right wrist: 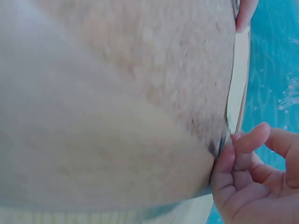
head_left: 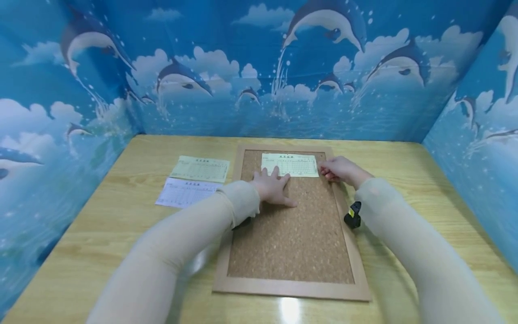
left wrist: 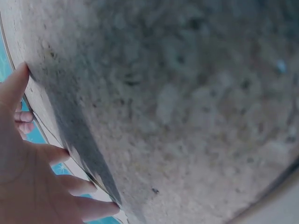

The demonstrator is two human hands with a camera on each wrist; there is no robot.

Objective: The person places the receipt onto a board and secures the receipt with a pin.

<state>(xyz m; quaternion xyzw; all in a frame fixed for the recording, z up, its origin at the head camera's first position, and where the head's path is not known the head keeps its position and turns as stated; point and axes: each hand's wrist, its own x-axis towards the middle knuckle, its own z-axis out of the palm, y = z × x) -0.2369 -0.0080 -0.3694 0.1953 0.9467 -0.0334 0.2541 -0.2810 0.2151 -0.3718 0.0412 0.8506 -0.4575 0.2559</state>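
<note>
A pale green printed paper slip [head_left: 298, 165] lies near the top of a wood-framed corkboard [head_left: 292, 238]. My left hand [head_left: 272, 188] is spread on the board, its fingertips resting along the slip's lower left edge. In the left wrist view, the fingers [left wrist: 77, 184] are parted and nearly straight. My right hand [head_left: 340, 170] is at the slip's right edge, where its curled fingers and thumb pinch the lower corner. In the right wrist view, those curled fingers [right wrist: 240, 172] meet the slip's end [right wrist: 237, 88]; anything else between the fingertips is hidden.
Left of the board, a second green slip [head_left: 200, 168] lies above a lilac slip [head_left: 184, 192], partly covered by my left sleeve. All lie on a light wood table [head_left: 121, 211]. Dolphin-printed blue curtains [head_left: 259, 108] stand at the back and sides.
</note>
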